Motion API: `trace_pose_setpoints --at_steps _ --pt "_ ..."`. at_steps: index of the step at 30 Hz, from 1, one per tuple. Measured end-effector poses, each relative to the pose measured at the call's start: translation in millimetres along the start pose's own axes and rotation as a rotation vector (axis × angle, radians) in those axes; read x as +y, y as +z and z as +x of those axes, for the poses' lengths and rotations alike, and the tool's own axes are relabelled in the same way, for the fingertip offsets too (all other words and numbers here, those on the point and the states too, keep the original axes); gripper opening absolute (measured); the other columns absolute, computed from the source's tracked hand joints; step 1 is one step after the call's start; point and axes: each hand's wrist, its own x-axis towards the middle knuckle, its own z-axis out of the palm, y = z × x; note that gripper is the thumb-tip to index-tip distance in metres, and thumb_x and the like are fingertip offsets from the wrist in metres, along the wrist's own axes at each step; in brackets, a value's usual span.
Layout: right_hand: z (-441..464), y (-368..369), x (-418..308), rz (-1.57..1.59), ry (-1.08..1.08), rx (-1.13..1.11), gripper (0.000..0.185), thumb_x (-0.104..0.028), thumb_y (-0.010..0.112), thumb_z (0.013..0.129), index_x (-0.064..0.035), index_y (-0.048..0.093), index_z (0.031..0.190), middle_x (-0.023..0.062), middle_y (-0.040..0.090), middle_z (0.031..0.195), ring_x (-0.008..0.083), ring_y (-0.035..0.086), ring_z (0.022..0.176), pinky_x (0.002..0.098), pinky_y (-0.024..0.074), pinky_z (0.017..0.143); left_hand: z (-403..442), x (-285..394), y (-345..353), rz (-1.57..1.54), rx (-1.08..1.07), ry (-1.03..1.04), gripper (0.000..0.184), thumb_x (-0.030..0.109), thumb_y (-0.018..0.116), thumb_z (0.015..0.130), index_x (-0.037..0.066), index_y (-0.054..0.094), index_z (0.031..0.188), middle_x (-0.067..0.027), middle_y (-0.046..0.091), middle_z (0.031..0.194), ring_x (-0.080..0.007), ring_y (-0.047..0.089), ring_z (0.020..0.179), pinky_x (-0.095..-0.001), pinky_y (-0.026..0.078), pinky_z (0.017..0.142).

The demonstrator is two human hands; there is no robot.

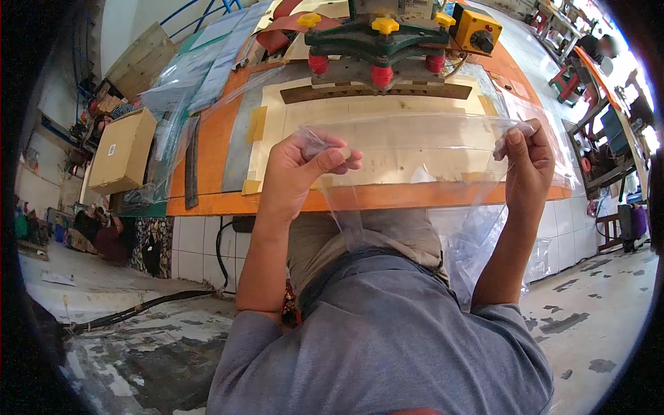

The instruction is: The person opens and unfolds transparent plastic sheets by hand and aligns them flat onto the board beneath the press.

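A clear plastic sheet (pixel 415 135) is stretched between my two hands, over the front of the work table. My left hand (pixel 311 160) pinches its left end, thumb against fingers. At the right end, my right hand (pixel 526 149) is closed on bunched plastic. The lower part of the sheet hangs past the table's front edge toward my lap. Beneath it lies a cream-coloured board (pixel 290 111) with yellow tape at its edges. Just beyond my hands stands a green press head (pixel 387 41) with yellow knobs, red feet and a long metal bar at its base.
A yellow control box (pixel 478 32) with a black knob sits right of the press. Clear sheets (pixel 200 62) are piled at the left, near a cardboard box (pixel 124 152). More plastic (pixel 474 235) hangs by my right leg. Other people (pixel 111 238) are in the background.
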Motion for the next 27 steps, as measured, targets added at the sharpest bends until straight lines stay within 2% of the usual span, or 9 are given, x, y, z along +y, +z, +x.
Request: trace_pose_setpoints --at_steps 6,8,9,11,15,17,20,23,27 --pt "-5.2 -2.4 -2.7 -0.032 0.042 -0.003 0.016 -0.018 0.070 0.101 -0.0065 0.061 0.096 0.0043 0.067 0.080 0.0116 0.061 0.069 0.0269 0.0492 0.069 -1.0 12.2 5.0 0.086 0.081 0.077 0.025 0.023 0.069 0.102 0.000 0.068 0.111 -0.0212 0.077 0.095 -0.0297 0.078 0.085 -0.0376 0.063 0.073" --pt "-3.8 -5.9 0.0 -0.009 0.074 -0.022 0.016 -0.018 0.070 0.102 -0.0066 0.061 0.096 0.0035 0.066 0.080 0.0112 0.060 0.070 0.0265 0.0486 0.068 -1.2 13.4 5.3 0.033 0.066 0.056 0.030 0.023 0.068 0.103 0.000 0.062 0.121 -0.0224 0.077 0.099 -0.0298 0.078 0.087 -0.0363 0.062 0.075" --pt "-4.4 -7.5 1.6 0.010 0.108 -0.036 0.016 -0.019 0.069 0.103 -0.0067 0.061 0.096 0.0027 0.065 0.080 0.0107 0.060 0.070 0.0261 0.0480 0.068 -2.0 15.6 7.6 0.034 0.064 0.055 0.030 0.023 0.068 0.103 0.000 0.062 0.121 -0.0224 0.077 0.099 -0.0298 0.078 0.087 -0.0363 0.062 0.075" --pt "-4.6 -9.1 4.7 0.047 0.116 -0.010 0.016 -0.019 0.068 0.103 -0.0069 0.060 0.097 0.0019 0.063 0.081 0.0104 0.059 0.070 0.0259 0.0476 0.067 -5.0 19.8 15.5 -0.012 0.083 0.126 0.037 0.020 0.068 0.103 0.001 0.052 0.129 -0.0232 0.076 0.104 -0.0298 0.078 0.089 -0.0356 0.062 0.079" --pt "-8.1 -9.0 8.7 0.079 0.086 0.045 0.015 -0.019 0.066 0.104 -0.0075 0.059 0.097 0.0005 0.059 0.082 0.0099 0.057 0.072 0.0261 0.0476 0.066 -11.1 1.0 23.0 0.030 0.174 0.245 0.042 0.016 0.069 0.102 0.003 0.044 0.132 -0.0230 0.076 0.106 -0.0295 0.077 0.093 -0.0359 0.062 0.084" --pt "-8.7 -9.3 10.6 0.088 0.064 0.046 0.015 -0.018 0.066 0.105 -0.0075 0.059 0.097 0.0008 0.059 0.082 0.0101 0.057 0.072 0.0267 0.0479 0.067 -13.2 -1.9 26.8 -0.013 0.217 0.263 0.033 0.014 0.070 0.101 0.003 0.050 0.124 -0.0222 0.075 0.110 -0.0291 0.076 0.099 -0.0368 0.062 0.086" --pt "-9.5 -8.1 9.9 0.102 0.029 0.046 0.014 -0.017 0.065 0.105 -0.0074 0.058 0.098 0.0013 0.060 0.083 0.0106 0.057 0.072 0.0278 0.0485 0.067 -13.2 -4.4 29.6 0.029 0.244 0.265 0.028 0.015 0.070 0.101 0.003 0.055 0.121 -0.0211 0.073 0.118 -0.0281 0.074 0.106 -0.0366 0.061 0.086" --pt "-10.8 -7.1 8.3 0.109 0.006 0.040 0.013 -0.016 0.065 0.105 -0.0071 0.058 0.099 0.0018 0.060 0.083 0.0111 0.057 0.072 0.0284 0.0488 0.068 -14.1 0.8 35.8 0.033 0.272 0.257 0.024 0.016 0.069 0.101 0.001 0.063 0.119 -0.0192 0.072 0.124 -0.0260 0.072 0.107 -0.0354 0.061 0.087" --pt "-12.6 -5.6 7.0 0.105 -0.020 0.063 0.013 -0.016 0.065 0.105 -0.0068 0.058 0.099 0.0026 0.060 0.084 0.0118 0.058 0.074 0.0285 0.0487 0.068 -14.5 -3.0 35.0 0.073 0.245 0.283 0.026 0.017 0.069 0.102 0.000 0.067 0.121 -0.0179 0.072 0.124 -0.0242 0.070 0.107 -0.0345 0.060 0.086"
